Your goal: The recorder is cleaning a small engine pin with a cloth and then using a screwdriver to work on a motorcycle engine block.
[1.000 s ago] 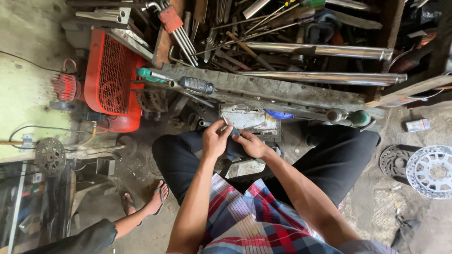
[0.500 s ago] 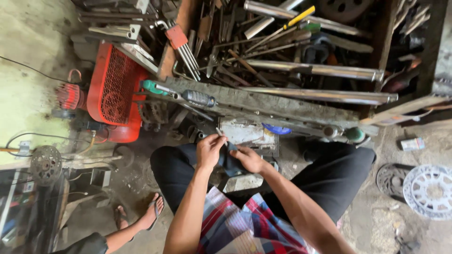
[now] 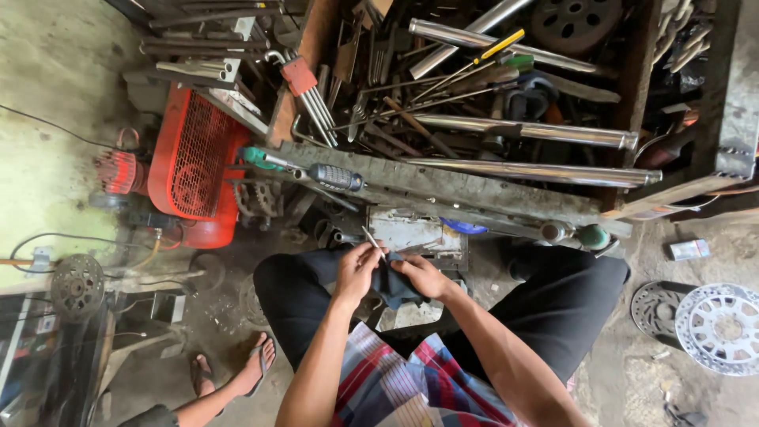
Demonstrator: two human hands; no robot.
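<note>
Thin metal rod (image 3: pixel 371 239) stays pinched in the left hand (image 3: pixel 354 273) over the lap, as a second ago; the right hand (image 3: pixel 423 277) still grips a dark cloth (image 3: pixel 390 286) against it.

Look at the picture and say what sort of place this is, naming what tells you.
Most likely a small repair workshop, perhaps for motorcycles. A red air compressor stands on the dirty concrete floor, metal tubes and hand tools crowd a wooden bin, and a brake disc lies at the right.
</note>
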